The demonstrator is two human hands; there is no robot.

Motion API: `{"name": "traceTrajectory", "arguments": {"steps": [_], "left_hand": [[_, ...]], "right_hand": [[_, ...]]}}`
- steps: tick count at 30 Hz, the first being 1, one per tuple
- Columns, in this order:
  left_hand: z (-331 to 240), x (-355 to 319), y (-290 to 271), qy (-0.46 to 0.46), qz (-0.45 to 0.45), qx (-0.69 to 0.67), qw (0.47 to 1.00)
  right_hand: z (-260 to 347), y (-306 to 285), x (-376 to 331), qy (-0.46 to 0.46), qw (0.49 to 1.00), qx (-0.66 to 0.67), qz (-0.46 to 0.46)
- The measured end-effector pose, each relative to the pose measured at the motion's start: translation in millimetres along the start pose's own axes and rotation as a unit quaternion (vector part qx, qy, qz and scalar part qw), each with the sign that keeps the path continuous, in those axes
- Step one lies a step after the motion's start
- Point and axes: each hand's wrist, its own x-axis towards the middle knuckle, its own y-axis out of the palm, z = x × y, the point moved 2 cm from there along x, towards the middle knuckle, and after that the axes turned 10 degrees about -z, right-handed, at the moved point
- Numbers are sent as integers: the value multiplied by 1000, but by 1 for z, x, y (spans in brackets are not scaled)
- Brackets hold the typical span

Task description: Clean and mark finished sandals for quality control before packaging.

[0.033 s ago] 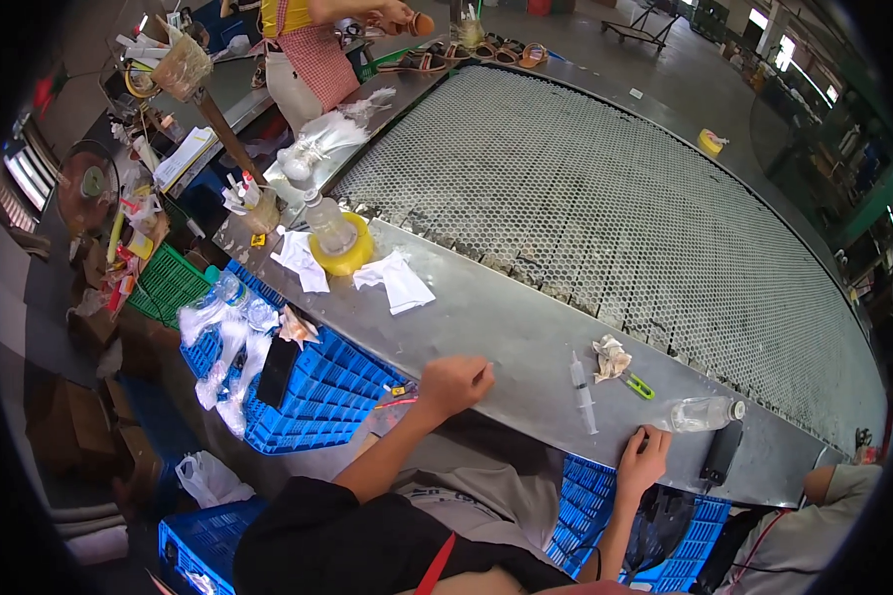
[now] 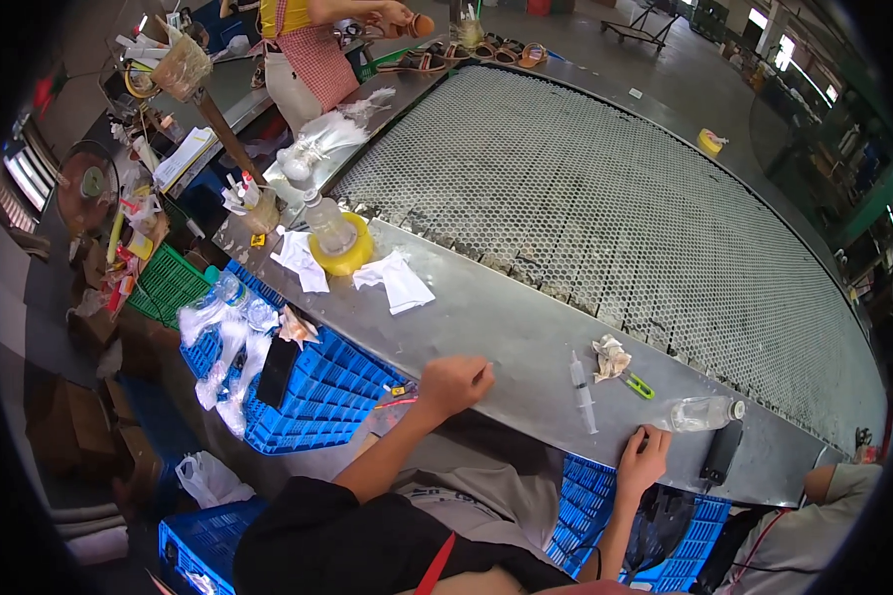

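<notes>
My left hand (image 2: pixel 456 385) rests on the metal table edge (image 2: pixel 511 409), its fingers curled into a loose fist with nothing seen in it. My right hand (image 2: pixel 645 454) lies at the same edge further right, fingers bent but a little apart, and appears to hold nothing. Nearest to it are a clear syringe (image 2: pixel 581 394) on its left and a clear glass bottle (image 2: pixel 702 415) lying on its side to its right. Beyond the syringe sit a crumpled, stained cloth or paper wad (image 2: pixel 611 357) and a small green-handled tool (image 2: pixel 639 385). A black box-shaped object (image 2: pixel 722 453) lies beside the bottle.
A honeycomb-topped conveyor (image 2: pixel 605 208) runs behind the table strip. To the left stand a yellow tape roll (image 2: pixel 343 260) with a bottle in it and white papers (image 2: pixel 397 283). Blue crates (image 2: pixel 318 397) stand below. Another person in a checked apron (image 2: pixel 318 74) handles a sandal at the far end.
</notes>
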Motion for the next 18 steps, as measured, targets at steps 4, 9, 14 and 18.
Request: {"name": "traceTrajectory", "arguments": {"steps": [4, 9, 14, 18], "left_hand": [[-6, -1, 3, 8, -1, -18, 1000], [18, 0, 11, 6, 22, 17, 1000], [31, 6, 5, 16, 37, 15, 999], [33, 4, 13, -7, 23, 14, 1000]], "right_hand": [[-2, -9, -7, 27, 999, -19, 10], [6, 8, -3, 10, 1000, -11, 7], [16, 9, 17, -11, 997, 65, 40], [27, -16, 17, -65, 997, 34, 21]]}}
